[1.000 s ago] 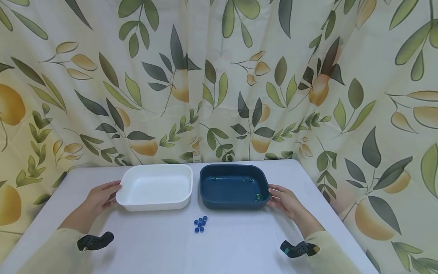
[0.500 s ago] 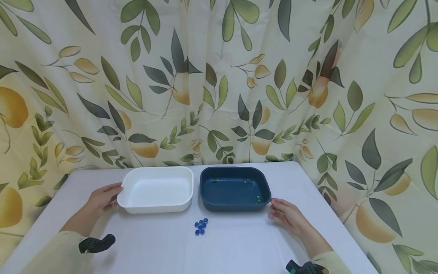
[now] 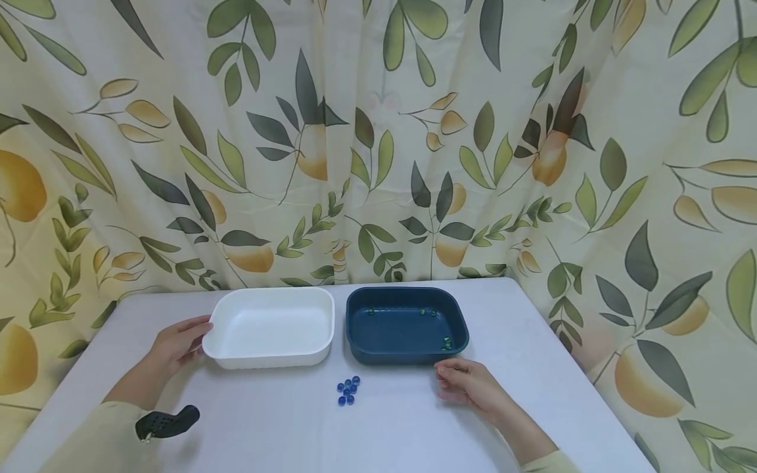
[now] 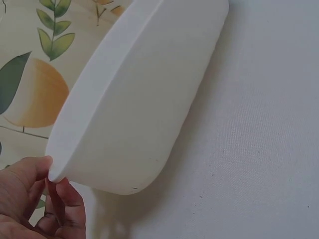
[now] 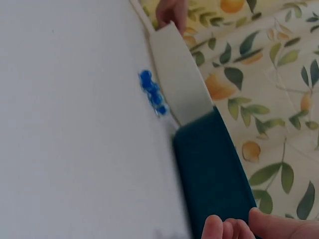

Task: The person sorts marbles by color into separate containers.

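Observation:
My left hand [image 3: 177, 343] pinches the left rim of a white rectangular tray [image 3: 269, 328] between thumb and fingers; the left wrist view shows this pinch [image 4: 55, 181] up close. To its right stands a dark blue tray [image 3: 399, 332] of similar shape, with several small green marbles [image 3: 446, 343] inside, mostly near its front right corner. My right hand [image 3: 473, 387] is just in front of that corner, fingers loosely bent and holding nothing. A small cluster of blue marbles [image 3: 347, 389] lies on the table in front of the gap between the trays.
A white cloth covers the table [image 3: 266, 427]. Behind it hangs a curtain [image 3: 378, 164] printed with leaves and fruit. A black wrist strap [image 3: 165, 422] sits on the left sleeve.
My right hand has let go of the dark blue tray's right side and moved left and nearer, round to its front corner. The left hand stays on the white tray.

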The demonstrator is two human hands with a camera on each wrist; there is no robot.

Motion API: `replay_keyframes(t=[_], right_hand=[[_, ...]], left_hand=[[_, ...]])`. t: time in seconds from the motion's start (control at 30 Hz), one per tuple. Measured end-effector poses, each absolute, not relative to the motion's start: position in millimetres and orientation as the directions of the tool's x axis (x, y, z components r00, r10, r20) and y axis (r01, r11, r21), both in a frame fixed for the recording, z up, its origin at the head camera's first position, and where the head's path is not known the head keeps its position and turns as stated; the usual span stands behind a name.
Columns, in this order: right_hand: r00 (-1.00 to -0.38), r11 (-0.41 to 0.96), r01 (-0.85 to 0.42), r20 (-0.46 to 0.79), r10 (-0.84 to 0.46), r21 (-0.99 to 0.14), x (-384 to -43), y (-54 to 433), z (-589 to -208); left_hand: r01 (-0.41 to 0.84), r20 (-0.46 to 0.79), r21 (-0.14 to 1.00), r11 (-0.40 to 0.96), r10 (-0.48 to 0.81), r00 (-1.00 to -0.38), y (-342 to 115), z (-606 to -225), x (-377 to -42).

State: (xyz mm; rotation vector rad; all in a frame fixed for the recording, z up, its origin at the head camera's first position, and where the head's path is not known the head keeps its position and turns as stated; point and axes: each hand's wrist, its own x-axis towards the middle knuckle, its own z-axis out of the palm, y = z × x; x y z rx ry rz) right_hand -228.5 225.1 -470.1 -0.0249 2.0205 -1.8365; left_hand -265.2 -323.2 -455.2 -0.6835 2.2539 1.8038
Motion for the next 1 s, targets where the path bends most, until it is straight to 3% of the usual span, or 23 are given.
replay_keyframes(t=[1.0], right_hand=[[-0.942,0.261,0.065,-0.146,-0.303,-0.963,-231.8,110.6,-496.2]], left_hand=[[-0.443,-0.396,0.876,0.19,-0.239,-0.887,-321.7,-457.2,-263.5]])
